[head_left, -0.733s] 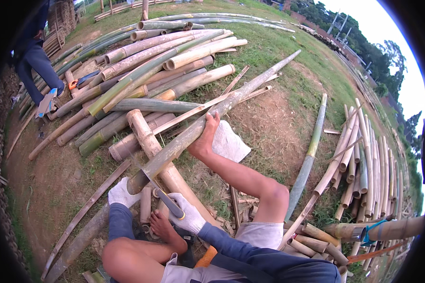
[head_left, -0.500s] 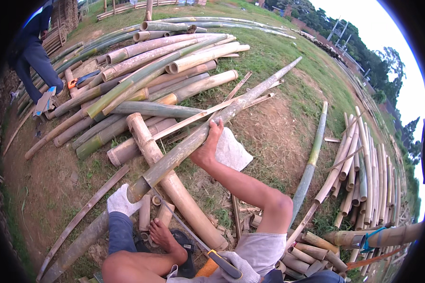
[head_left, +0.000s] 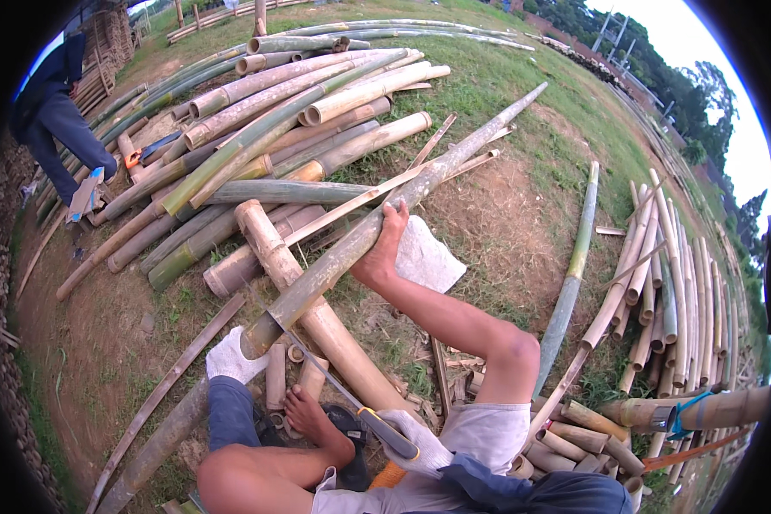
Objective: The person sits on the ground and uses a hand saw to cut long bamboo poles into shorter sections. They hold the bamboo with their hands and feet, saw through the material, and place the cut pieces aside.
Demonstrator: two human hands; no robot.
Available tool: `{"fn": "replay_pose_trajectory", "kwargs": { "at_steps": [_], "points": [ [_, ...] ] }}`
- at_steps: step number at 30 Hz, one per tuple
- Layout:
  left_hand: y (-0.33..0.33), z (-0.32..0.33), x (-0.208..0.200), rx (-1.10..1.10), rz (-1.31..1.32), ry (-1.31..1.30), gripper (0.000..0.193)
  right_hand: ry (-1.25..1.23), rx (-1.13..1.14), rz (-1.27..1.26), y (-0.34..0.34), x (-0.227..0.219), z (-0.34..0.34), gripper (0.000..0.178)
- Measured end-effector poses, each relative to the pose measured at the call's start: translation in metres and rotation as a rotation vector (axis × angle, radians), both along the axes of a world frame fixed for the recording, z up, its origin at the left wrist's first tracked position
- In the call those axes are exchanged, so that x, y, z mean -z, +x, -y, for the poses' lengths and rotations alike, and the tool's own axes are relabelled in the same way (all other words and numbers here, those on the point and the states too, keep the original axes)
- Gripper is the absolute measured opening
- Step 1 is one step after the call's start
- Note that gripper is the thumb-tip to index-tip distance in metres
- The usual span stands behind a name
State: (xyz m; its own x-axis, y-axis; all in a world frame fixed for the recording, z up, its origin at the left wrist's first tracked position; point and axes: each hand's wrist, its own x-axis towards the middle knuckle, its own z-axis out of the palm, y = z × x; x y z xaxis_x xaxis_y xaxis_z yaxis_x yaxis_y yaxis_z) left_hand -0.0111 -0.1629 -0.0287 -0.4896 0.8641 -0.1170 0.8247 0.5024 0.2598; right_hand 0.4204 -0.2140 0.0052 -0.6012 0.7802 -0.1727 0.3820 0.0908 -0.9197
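Observation:
A long mottled bamboo pole (head_left: 338,254) slants from the lower left to the upper right, lying across a thicker tan bamboo log (head_left: 343,347). My left hand (head_left: 234,354), in a white glove, is wrapped around the pole just left of a dark cut line. My right hand (head_left: 424,445), also gloved, grips the yellow-and-black handle of a handsaw (head_left: 388,433). Its thin blade runs up to the underside of the pole near the cut; the tip is hard to make out. My bare foot (head_left: 390,244) presses on the pole farther up.
Piled bamboo poles (head_left: 291,111) lie at the upper left, with a person (head_left: 56,128) standing beyond. Cut bamboo pieces (head_left: 587,437) and leaning poles (head_left: 685,300) are at the right. A white cloth sack (head_left: 428,257) lies beside the foot, and a bamboo strip (head_left: 163,394) at left.
My right hand has pushed the saw forward and up toward the pole. The left hand and foot keep their places on the pole, while the whole view has shifted slightly.

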Motion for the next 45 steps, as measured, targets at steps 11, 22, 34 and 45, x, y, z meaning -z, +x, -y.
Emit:
{"fn": "replay_pose_trajectory", "kwargs": {
  "at_steps": [11, 22, 34, 45],
  "points": [
    [0.01, 0.003, -0.006, -0.007, -0.019, 0.041, 0.084, 0.17, -0.037, -0.196, -0.162, 0.05, -0.107, 0.053],
    [0.001, 0.002, 0.011, 0.054, 0.007, 0.094, 0.077, 0.049, -0.055, 0.026, 0.05, -0.029, 0.029, 0.068],
    [0.016, 0.0, -0.012, 0.014, -0.018, 0.045, 0.07, 0.211, -0.026, -0.172, -0.111, 0.04, -0.074, 0.058],
    [0.01, 0.002, 0.003, 0.025, -0.024, 0.066, 0.067, 0.077, -0.061, 0.045, -0.036, -0.006, -0.033, 0.061]
  ]
}}
